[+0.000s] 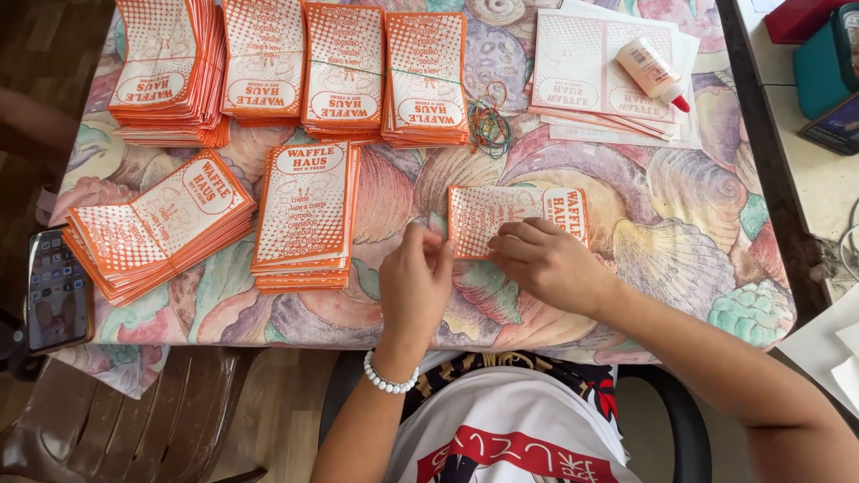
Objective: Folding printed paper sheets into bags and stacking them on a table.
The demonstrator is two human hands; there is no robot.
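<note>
Both hands work on a single orange-and-white paper bag (501,219) that lies flat on the table, just in front of the person and to the right of centre. The left hand (414,277) sits at the bag's left edge, its fingers curled close together with the fingertips pinching or pressing that edge; which of the two cannot be told. The right hand (546,262) rests palm down over the bag's lower middle, fingers held together and pointing left, pressing the paper against the shell-patterned tablecloth (698,215). A white bead bracelet (387,379) circles the left wrist. Just left of the hands lies a stack of the same bags (304,215), and farther left a second, fanned stack (157,224) lies at an angle. Along the far side of the table stands a row of four bundled stacks (286,67), some bound with rubber bands. A loose heap of coloured rubber bands (489,121) lies just right of that row. At the far right, a glue bottle with a red tip (651,72) lies on a few flat unfolded sheets (582,67). A phone (55,291) with a lit screen sits at the table's left edge.
</note>
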